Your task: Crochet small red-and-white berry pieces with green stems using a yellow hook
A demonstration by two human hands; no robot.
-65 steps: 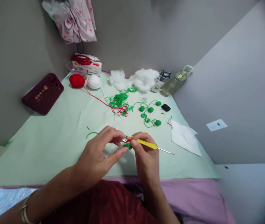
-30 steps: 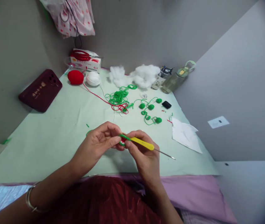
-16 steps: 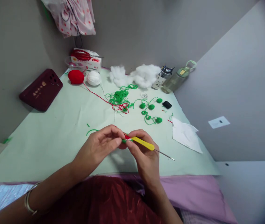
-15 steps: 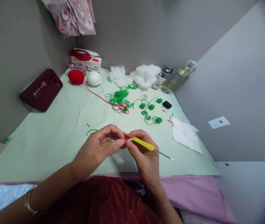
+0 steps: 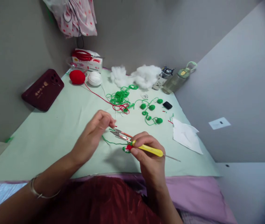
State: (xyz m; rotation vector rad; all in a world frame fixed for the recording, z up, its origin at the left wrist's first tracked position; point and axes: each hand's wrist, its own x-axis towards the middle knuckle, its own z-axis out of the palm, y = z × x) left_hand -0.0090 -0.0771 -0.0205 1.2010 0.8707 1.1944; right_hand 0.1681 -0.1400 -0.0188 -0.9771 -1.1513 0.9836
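My right hand (image 5: 149, 155) grips a yellow-handled crochet hook (image 5: 149, 150), its metal end pointing right. Held along with it are small thread snips (image 5: 123, 135), blades pointing left, and a small red, white and green crochet piece (image 5: 128, 148) just below them. From that piece a green yarn tail (image 5: 113, 142) runs left. My left hand (image 5: 97, 133) is closed near the snips' tips, fingertips pinched at a thin thread by the blades; the pinched part is too small to make out clearly.
Green yarn (image 5: 119, 97), red yarn strands (image 5: 121, 108) and small green crochet balls (image 5: 152, 107) lie beyond my hands. Behind stand white stuffing (image 5: 146, 76), red yarn (image 5: 77, 77), white yarn (image 5: 94, 78) and a bottle (image 5: 176, 81). A maroon case (image 5: 43, 90) is left, white paper (image 5: 186, 137) right.
My left hand has moved away from the crochet piece, up and left. The snips now show with their blades between my hands. My right hand has shifted slightly right with the hook and the piece.
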